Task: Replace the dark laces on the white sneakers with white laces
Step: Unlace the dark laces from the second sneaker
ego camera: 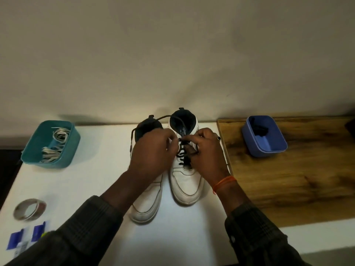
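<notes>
White laces (54,145) fill the teal tub (74,143); both hands' fingers (171,139) pinch the sneaker's dark lace (182,152).

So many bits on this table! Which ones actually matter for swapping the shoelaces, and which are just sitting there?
Part of the job:
- right sneaker, dark lace pinched by left hand and right hand
- left sneaker
- teal tub of white laces
- blue tub, something dark inside

Just lying about:
- tape roll
- blue packets
- wooden board
</notes>
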